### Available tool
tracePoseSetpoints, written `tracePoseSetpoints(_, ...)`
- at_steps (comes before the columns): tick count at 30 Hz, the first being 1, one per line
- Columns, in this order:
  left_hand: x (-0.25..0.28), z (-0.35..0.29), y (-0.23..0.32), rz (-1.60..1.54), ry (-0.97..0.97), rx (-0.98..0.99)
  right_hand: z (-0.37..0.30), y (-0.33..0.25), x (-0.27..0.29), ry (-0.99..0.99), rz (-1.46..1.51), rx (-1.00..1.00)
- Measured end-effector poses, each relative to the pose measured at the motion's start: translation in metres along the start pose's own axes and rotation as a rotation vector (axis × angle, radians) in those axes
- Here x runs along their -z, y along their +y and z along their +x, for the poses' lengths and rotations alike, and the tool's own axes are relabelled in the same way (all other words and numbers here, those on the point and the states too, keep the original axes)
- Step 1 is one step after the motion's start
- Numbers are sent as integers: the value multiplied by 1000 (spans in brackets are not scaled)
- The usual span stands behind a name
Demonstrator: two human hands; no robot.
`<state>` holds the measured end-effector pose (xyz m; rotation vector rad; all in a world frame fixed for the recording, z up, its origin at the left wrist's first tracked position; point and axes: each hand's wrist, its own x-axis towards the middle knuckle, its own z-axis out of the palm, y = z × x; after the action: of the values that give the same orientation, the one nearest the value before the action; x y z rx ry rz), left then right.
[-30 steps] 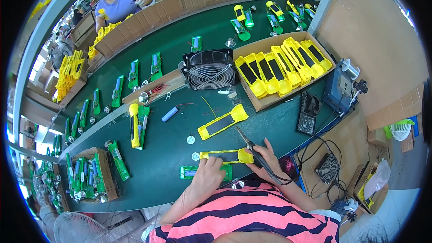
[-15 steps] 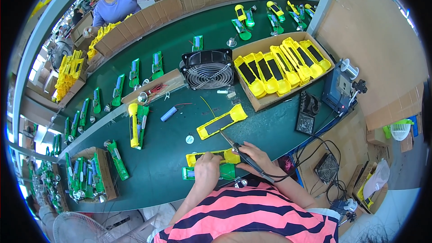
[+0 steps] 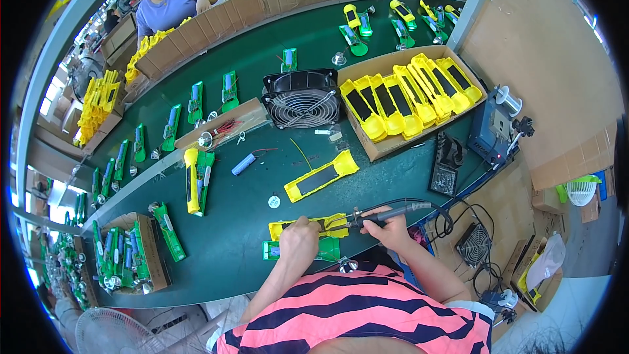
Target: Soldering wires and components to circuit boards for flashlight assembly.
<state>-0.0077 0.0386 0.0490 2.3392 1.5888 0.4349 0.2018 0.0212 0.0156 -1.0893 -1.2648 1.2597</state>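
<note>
My left hand (image 3: 299, 244) is closed on the left part of a yellow plastic lamp housing (image 3: 339, 219) with a dark panel. Its fingers cover much of that part, so any wire between them is hidden. Grasped in my right hand (image 3: 388, 229) is a soldering iron (image 3: 400, 212), nearly level, its tip over the housing's hollow. A green casing half (image 3: 329, 250) lies alongside on the near side, with a round silver reflector (image 3: 347, 265) at its right end. Farther off rests another yellow housing (image 3: 321, 176), apart from both hands.
A carton of yellow housings (image 3: 373, 151) stands behind, beside a black fan (image 3: 301, 101). To the right are an iron stand (image 3: 444, 180) and a blue soldering station (image 3: 488, 134). A box of green casings (image 3: 160, 265) sits left. A co-worker (image 3: 170, 3) is across the line.
My right hand has swung the soldering iron from a steep slant to nearly level, bringing its tip down to the near housing. My left hand stays there. The co-worker's outstretched arm has drawn in.
</note>
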Motion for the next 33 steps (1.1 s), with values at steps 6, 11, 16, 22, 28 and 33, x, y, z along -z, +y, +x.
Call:
tracePoseSetpoints(6,0,0,-1,21,-16,-4,-1,3,-7,16,-3,-10)
tracePoseSetpoints(11,1,0,-1,11,-14,2,-4,11,-9,50,8,8)
tracePoseSetpoints(16,-1,1,-2,10,-11,-13,-3,15,-5,50,2,13)
tracePoseSetpoints(22,-1,1,0,39,0,-2,-11,2,-5,111,117,27)
tracePoseSetpoints(28,0,-1,0,72,-18,7,-28,-23,-20,93,-149,147)
tracePoseSetpoints(33,-3,1,-1,56,6,-21,-27,6,-37,-249,-358,53)
